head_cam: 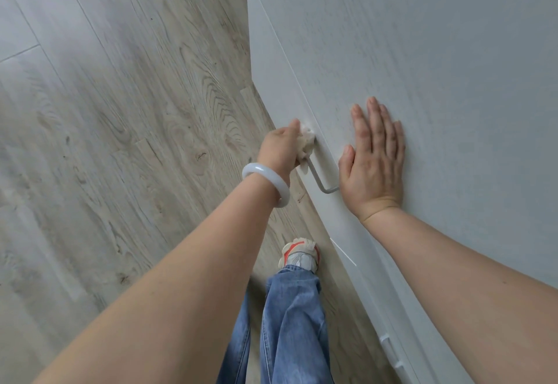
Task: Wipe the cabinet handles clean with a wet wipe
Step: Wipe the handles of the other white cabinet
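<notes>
Grey-beige wood-grain planks make up the floor, running diagonally across the left of the view. White cabinet with a faint woodgrain texture fills the right side, seen from above; its top is bare and its front face drops away toward the floor.

Metal bar handle — thin, silver-grey, bent at the near end where it meets the cabinet front just under the top edge. Far part of the bar is covered by a wet wipe, white and crumpled into a wad, sitting on the handle near its upper mount.

Left hand reaches down with arm extended, fingers curled round the wipe and the bar beneath it; a pale, milky bangle sits on the wrist. Right hand lies flat, palm down on the cabinet top just beside the handle — fingers straight and close together, thumb slightly apart.

Below: blue jeans and a pale sneaker with orange accents, standing close to the cabinet base.
</notes>
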A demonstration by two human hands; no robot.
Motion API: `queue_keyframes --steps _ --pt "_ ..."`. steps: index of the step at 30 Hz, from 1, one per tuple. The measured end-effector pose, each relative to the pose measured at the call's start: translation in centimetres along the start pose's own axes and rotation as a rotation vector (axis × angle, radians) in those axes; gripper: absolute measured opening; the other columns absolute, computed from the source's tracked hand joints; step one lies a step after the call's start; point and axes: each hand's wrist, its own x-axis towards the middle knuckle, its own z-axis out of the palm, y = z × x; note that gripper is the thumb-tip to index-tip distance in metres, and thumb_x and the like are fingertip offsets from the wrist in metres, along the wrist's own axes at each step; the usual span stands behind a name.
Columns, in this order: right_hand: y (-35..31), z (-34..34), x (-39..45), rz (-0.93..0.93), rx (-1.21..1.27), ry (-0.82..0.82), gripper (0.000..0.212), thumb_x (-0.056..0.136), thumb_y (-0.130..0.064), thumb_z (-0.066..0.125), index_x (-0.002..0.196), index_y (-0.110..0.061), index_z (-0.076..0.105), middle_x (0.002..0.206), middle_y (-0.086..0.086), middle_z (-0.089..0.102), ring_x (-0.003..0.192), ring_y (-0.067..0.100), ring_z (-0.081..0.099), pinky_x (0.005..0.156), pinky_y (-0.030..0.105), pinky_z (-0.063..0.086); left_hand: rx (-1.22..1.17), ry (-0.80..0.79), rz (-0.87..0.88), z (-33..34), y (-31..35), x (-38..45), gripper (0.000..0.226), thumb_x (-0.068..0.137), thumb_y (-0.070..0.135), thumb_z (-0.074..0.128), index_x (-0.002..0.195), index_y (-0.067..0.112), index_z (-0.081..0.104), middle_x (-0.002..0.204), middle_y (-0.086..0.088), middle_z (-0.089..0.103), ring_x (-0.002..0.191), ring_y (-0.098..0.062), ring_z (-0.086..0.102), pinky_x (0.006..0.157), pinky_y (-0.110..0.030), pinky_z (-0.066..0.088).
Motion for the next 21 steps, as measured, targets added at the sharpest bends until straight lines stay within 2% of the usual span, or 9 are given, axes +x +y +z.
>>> queue_keyframes --steps 2,5,8,10,13,15,18,21 --pt "0.0 0.0 0.0 -0.003 -0.001 0.005 0.06 0.089 -0.021 0.041 0.148 -0.012 0.034 0.157 0.012 0.027 0.145 0.025 0.023 0.12 0.045 0.015 -0.112 0.049 -0.028 0.2 -0.5 -0.1 0.023 0.096 0.022 0.055 0.086 0.007 0.07 0.079 -0.011 0.064 0.074 -0.024 0.06 0.091 -0.046 0.056" --pt "0.0 0.0 0.0 -0.001 -0.001 0.005 0.06 0.089 -0.021 0.041 0.148 -0.011 0.035 0.156 0.012 0.028 0.145 0.025 0.023 0.12 0.045 0.014 -0.173 0.133 -0.011 1.1 -1.8 -0.6 0.011 0.087 0.017 0.071 0.077 0.017 0.07 0.074 -0.001 0.067 0.075 -0.02 0.064 0.086 -0.04 0.058" --pt "0.0 0.1 0.0 0.001 -0.004 -0.004 0.06 0.09 -0.021 0.041 0.148 -0.012 0.034 0.157 0.012 0.027 0.145 0.025 0.023 0.12 0.046 0.015 -0.412 0.248 -0.08 2.4 -2.8 -1.5 0.016 0.086 0.007 0.072 0.075 0.018 0.067 0.068 0.004 0.065 0.066 -0.012 0.061 0.07 -0.027 0.056" --pt "0.1 0.1 0.0 -0.002 0.0 -0.007 0.06 0.09 -0.021 0.04 0.148 -0.011 0.034 0.157 0.012 0.027 0.146 0.025 0.023 0.119 0.047 0.016 -0.512 0.318 -0.151 3.2 -4.2 -2.2 0.025 0.087 0.002 0.068 0.068 0.017 0.063 0.059 0.005 0.062 0.059 -0.012 0.057 0.067 -0.027 0.054" --pt "0.2 0.2 0.0 0.0 -0.002 -0.008 0.06 0.089 -0.021 0.041 0.148 -0.011 0.034 0.157 0.012 0.027 0.145 0.025 0.023 0.119 0.047 0.016 -0.462 0.312 -0.2 3.9 -6.3 -3.9 0.03 0.088 0.001 0.065 0.063 0.016 0.06 0.05 0.006 0.058 0.056 -0.013 0.054 0.073 -0.033 0.052" --pt "0.2 0.2 0.0 0.001 0.0 -0.008 0.06 0.089 -0.021 0.041 0.148 -0.011 0.035 0.157 0.012 0.027 0.145 0.025 0.024 0.119 0.047 0.017 -0.4 0.285 -0.158 3.4 -5.9 -3.7 0.028 0.087 0.0 0.064 0.065 0.016 0.061 0.051 0.007 0.058 0.055 -0.013 0.053 0.072 -0.033 0.051" --pt "0.2 0.3 0.0 -0.006 -0.004 -0.013 0.06 0.09 -0.022 0.04 0.149 -0.012 0.033 0.157 0.012 0.026 0.146 0.025 0.023 0.119 0.047 0.017 -0.313 0.286 -0.04 2.1 -3.1 -1.3 0.023 0.086 0.002 0.065 0.069 0.017 0.063 0.056 0.007 0.059 0.057 -0.014 0.054 0.072 -0.035 0.052" --pt "0.2 0.3 0.0 0.0 -0.008 -0.014 0.06 0.09 -0.022 0.04 0.149 -0.012 0.033 0.157 0.012 0.026 0.146 0.024 0.022 0.119 0.047 0.016 -0.286 0.256 -0.046 1.8 -1.6 -0.3 0.007 0.083 0.007 0.07 0.082 0.014 0.067 0.072 0.002 0.062 0.065 -0.018 0.059 0.071 -0.029 0.054"
